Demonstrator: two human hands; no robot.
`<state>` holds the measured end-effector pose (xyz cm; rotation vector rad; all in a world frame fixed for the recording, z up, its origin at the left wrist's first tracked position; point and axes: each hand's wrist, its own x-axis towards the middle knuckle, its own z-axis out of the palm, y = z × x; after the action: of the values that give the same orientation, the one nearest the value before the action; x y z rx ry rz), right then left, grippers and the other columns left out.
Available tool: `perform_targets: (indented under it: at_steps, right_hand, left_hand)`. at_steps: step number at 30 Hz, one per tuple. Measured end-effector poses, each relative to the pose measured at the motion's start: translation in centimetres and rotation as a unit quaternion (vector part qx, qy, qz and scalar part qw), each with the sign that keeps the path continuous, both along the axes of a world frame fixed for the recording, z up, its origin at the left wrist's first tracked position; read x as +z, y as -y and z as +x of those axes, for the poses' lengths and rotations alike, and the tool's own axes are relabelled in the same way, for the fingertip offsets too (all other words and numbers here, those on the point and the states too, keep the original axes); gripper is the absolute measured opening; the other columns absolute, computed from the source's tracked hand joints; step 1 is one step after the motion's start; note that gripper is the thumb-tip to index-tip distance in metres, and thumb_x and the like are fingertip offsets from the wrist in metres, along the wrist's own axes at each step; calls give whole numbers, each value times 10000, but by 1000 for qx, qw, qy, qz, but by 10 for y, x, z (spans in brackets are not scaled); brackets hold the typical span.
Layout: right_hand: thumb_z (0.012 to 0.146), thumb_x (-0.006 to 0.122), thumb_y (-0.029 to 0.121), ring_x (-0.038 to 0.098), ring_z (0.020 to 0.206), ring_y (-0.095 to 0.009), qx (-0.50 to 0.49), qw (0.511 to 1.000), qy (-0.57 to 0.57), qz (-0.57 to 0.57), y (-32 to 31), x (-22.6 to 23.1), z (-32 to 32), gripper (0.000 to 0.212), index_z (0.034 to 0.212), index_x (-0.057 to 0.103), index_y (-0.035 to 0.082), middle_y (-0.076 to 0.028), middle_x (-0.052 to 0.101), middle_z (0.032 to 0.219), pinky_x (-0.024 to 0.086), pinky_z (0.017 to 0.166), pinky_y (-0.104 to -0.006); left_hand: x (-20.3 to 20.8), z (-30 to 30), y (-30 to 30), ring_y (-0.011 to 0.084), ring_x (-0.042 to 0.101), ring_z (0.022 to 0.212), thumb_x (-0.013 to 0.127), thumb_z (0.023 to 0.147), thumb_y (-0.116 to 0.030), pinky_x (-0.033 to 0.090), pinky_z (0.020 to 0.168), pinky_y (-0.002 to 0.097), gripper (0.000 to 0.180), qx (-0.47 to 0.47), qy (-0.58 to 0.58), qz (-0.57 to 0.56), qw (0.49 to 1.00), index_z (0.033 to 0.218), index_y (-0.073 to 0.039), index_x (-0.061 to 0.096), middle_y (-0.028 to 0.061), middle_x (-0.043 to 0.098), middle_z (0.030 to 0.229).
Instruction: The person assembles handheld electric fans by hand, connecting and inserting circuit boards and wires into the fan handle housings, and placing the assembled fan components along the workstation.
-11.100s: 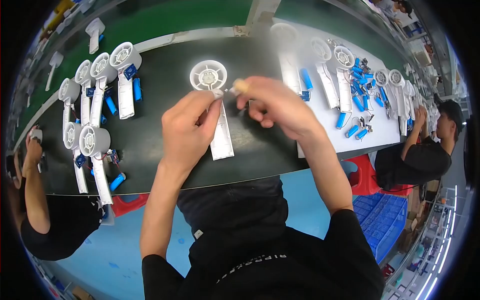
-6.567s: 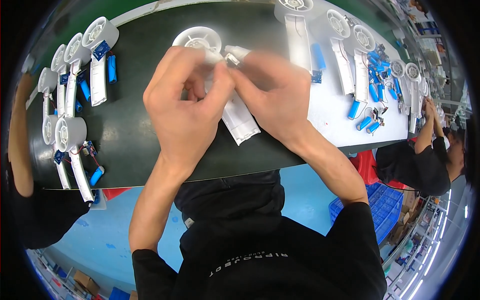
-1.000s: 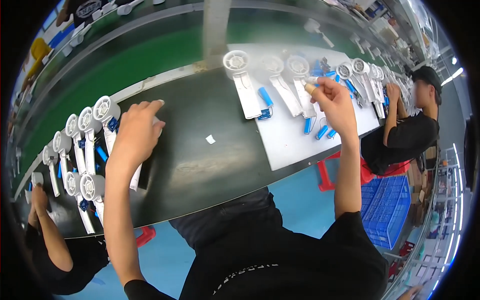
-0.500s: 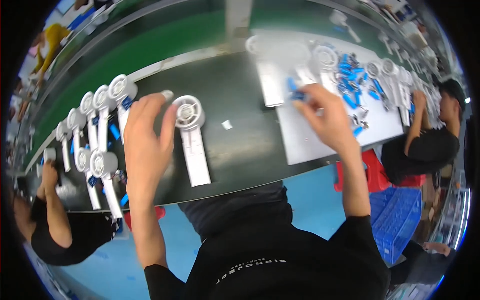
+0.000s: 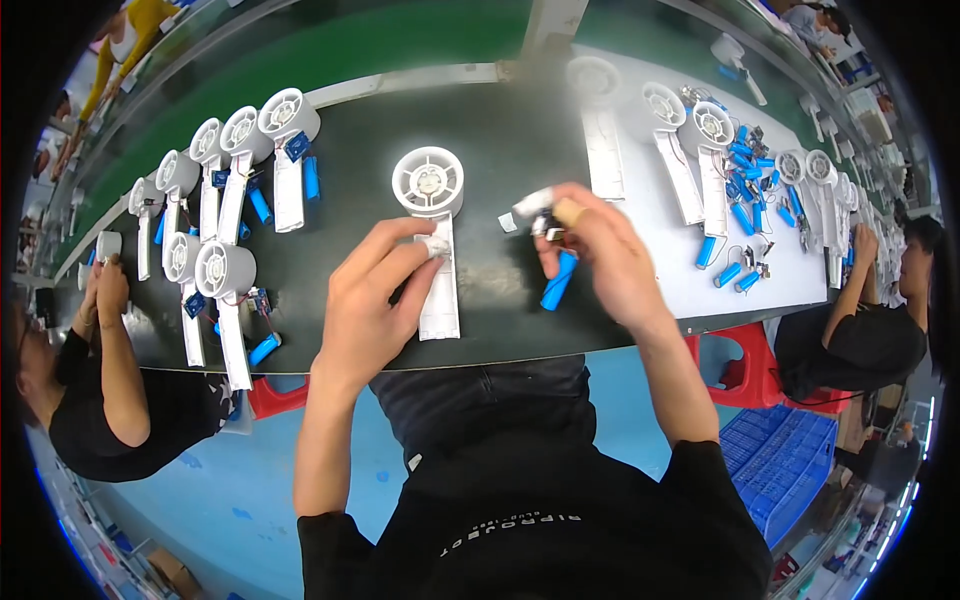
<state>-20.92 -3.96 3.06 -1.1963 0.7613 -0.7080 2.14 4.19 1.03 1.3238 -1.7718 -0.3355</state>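
Since half a second ago the right hand (image 5: pixel 600 255) has lifted a blue battery (image 5: pixel 558 280) with wires, pinching it, while the left hand (image 5: pixel 375 300) presses fingertips on the white fan housing (image 5: pixel 435 235).

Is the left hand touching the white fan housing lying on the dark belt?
Touching. The head view shows the left hand with fingertips pressed on the handle of the white fan housing, no gap visible.

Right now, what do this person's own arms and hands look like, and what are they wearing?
Both forearms are bare from the elbow down, and the left hand and right hand wear no gloves. No watch, ring or wristband shows. One fingertip of the right hand carries a yellowish finger cot or tape. Short black sleeves of a black T-shirt cover the upper arms.
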Motion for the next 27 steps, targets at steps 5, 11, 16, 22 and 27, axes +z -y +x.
perform_targets:
  at_steps: [5,11,16,22,27]
  right_hand:
    - [1051,429,273,548,743,-112,30,999,-24,-24,-5,-16,21,346,1164,579,-18,-59,605,910,443,718,-251]
    - [977,569,46,622,922,-143,4,996,-71,-58,-2,-19,22,269,1234,580,-33,-74,658,994,493,886,-280]
    - [967,600,42,629,960,-151,-9,994,-70,-86,-3,-18,20,255,1208,597,-40,-72,648,1032,489,908,-287]
    - [962,632,80,629,965,-132,-24,987,-86,-134,-4,-24,22,283,1216,592,-39,-74,635,1071,496,865,-279]
    - [1004,563,118,663,997,-177,-2,1000,17,-15,1,-27,30,272,1206,576,-64,-98,651,1078,528,903,-310]
  left_hand:
    - [0,-14,8,74,466,531,753,796,26,355,467,233,139,67,-65,61,994,918,17,685,48,693,806]
    - [-4,-12,12,125,478,506,775,796,-15,381,468,274,156,66,-38,-8,997,826,21,626,69,629,741]
    - [-7,-13,10,134,513,533,731,819,19,404,478,276,100,46,-92,-8,995,836,34,634,98,649,825]
    - [-3,-15,15,139,523,544,693,839,43,411,483,266,88,42,-90,-32,995,890,42,620,82,624,802]
    - [-2,-20,19,137,519,549,694,825,40,406,484,276,99,71,-121,-25,990,887,27,619,72,598,773]
